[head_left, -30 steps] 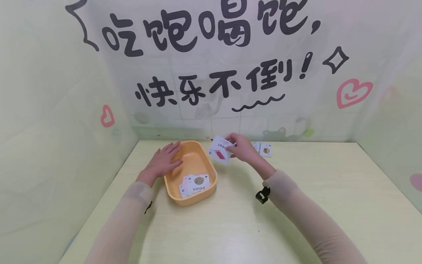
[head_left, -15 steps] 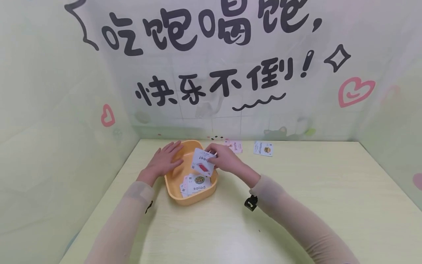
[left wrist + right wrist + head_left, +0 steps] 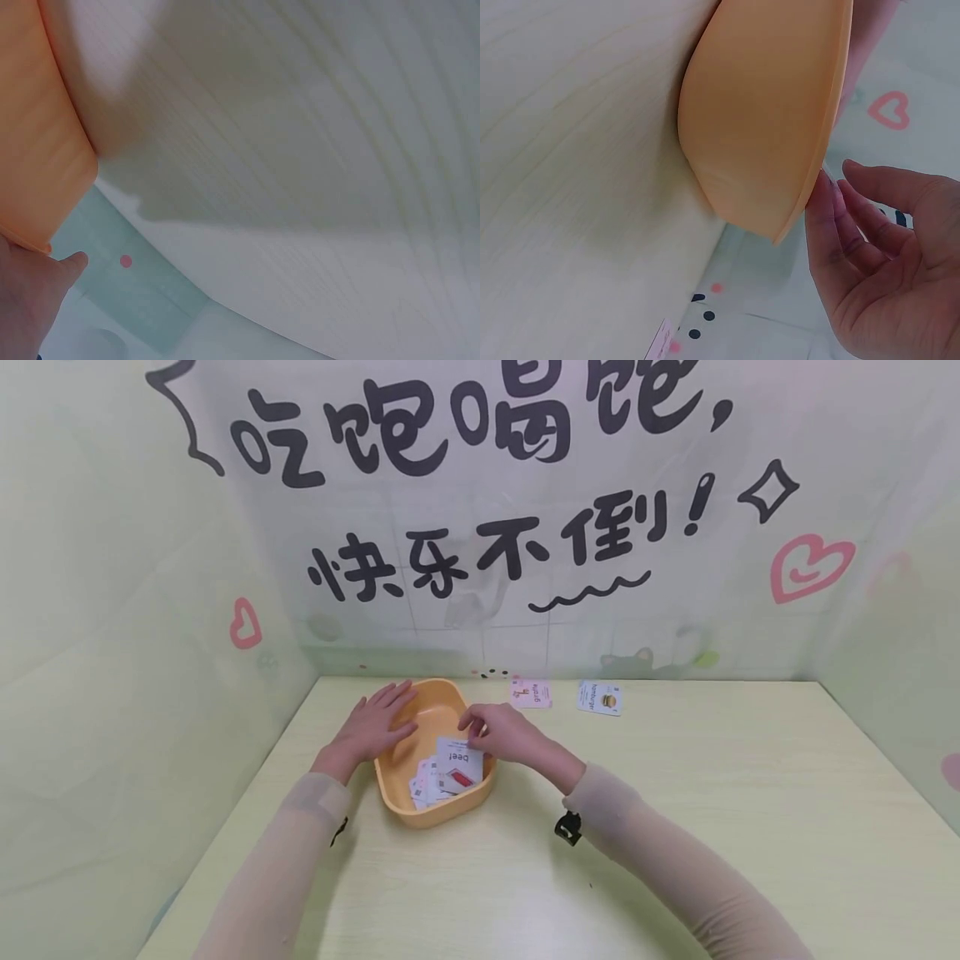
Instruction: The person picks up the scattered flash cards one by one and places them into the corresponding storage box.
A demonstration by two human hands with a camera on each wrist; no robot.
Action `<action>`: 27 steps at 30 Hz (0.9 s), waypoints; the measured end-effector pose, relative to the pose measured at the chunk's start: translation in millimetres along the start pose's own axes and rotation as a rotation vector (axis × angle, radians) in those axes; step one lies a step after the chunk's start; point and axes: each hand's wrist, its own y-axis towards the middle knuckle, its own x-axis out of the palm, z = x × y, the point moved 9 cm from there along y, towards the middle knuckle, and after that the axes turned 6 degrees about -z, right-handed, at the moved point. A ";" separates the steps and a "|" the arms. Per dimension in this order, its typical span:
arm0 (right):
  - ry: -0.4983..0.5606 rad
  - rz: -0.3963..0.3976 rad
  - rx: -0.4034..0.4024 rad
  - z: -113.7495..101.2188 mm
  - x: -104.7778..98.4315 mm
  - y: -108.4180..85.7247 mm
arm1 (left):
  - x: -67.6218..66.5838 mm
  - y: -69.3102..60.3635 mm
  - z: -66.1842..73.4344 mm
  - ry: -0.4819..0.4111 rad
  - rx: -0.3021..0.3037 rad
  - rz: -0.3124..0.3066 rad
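Observation:
An orange plastic basket [image 3: 401,814] stands on the table with several picture cards in it. On top lies a beef card [image 3: 457,762], covering most of the cards [image 3: 422,789] below. My left hand [image 3: 371,727] rests with spread fingers on the basket's left rim. My right hand [image 3: 506,733] is over the right rim, its fingertips close to the beef card's upper corner. In the right wrist view, thumb and fingers stand apart, with a sliver of card edge by the fingertips.
A pink giraffe card [image 3: 531,693] and a hamburger card [image 3: 599,697] lie by the table's back edge. Behind the table [image 3: 675,810] rises a printed backdrop [image 3: 480,543] with large lettering. Side panels flank the table.
My right hand has carried the beef card left and down into the basket and released it onto the salad card. The giraffe card has come into view. My left hand has stayed put.

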 end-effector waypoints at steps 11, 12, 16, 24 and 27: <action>0.029 0.037 0.007 12.4 -17.5 -4.1 | -0.3 -0.6 1.0 0.004 0.009 0.003; 0.023 0.043 0.009 13.9 -19.9 -4.7 | -0.2 -0.4 1.1 0.004 0.009 0.004; -0.003 0.066 0.014 20.7 -30.9 -7.7 | -0.5 -1.0 0.9 -0.001 0.006 0.005; -0.046 0.120 0.050 45.0 -54.6 -12.8 | -0.9 -0.4 1.7 0.016 0.004 0.005; -0.065 0.133 0.081 56.8 -64.1 -15.0 | -0.3 -1.4 1.2 -0.001 -0.002 0.000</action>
